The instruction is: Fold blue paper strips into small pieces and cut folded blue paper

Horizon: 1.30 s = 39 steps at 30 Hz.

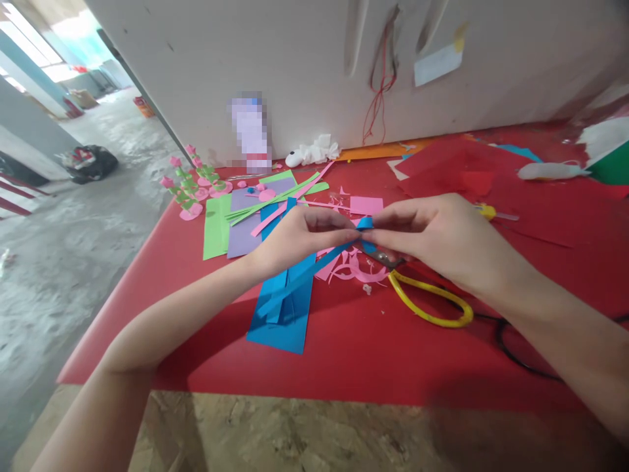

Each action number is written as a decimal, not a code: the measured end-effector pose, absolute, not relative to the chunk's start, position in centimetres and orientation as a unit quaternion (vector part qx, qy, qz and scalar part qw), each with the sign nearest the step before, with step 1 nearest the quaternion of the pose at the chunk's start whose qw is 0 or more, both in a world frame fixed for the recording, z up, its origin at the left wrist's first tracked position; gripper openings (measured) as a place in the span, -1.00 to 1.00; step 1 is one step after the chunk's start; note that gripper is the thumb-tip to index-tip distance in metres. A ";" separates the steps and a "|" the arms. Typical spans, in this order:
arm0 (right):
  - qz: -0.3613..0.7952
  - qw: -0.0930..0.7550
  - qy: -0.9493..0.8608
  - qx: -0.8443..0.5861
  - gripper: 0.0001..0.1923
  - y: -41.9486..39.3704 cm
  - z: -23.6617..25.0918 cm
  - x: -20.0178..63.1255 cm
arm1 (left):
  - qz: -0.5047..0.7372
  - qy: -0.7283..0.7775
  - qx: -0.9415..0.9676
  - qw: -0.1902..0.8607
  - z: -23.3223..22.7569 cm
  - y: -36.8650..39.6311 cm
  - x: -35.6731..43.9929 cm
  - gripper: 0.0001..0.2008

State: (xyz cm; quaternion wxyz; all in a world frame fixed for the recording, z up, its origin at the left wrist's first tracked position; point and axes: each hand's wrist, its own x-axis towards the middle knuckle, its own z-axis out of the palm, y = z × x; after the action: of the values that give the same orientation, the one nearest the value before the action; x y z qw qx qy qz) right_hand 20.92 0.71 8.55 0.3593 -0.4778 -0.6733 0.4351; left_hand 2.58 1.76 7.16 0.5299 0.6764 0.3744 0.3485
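Both bare forearms reach forward and converge; the left hand (299, 236) and right hand (437, 239) meet fingertip to fingertip, each grip pinched closed.

Blue paper strip (314, 265) held above a red worktop (373, 354).
The long, narrow strip slants down leftward; its upper end is folded or curled, pinched between both hands' fingers (344, 233).

We see a red table (344, 354) against the wall. On it: blue paper sheet (287, 314), green sheet (216, 226), purple sheet (243, 239), pink scraps (351, 269), yellow-handled scissors (430, 305), red paper (442, 170), small paper flowers (189, 190) at the far left corner.
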 end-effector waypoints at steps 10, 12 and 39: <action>0.390 0.416 -0.668 -0.478 -0.79 0.1 9.1 20.9 | 0.422 0.314 0.641 0.559 6.4 1.7 2.8 -0.91; 0.383 0.421 -0.675 -0.469 -0.81 -0.1 9.3 20.8 | 0.445 0.314 0.616 0.569 6.1 1.9 2.8 -0.94; 0.454 0.435 -0.647 -0.431 -0.66 -0.9 7.9 19.9 | 0.489 0.366 0.686 0.396 6.9 0.1 3.3 -0.61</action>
State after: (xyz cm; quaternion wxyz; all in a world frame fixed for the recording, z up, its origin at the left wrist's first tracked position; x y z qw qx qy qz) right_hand 19.88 -0.90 7.88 0.4345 -0.4310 -0.6474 0.4542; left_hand 3.30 0.14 6.87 0.3964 0.6858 0.3655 0.4888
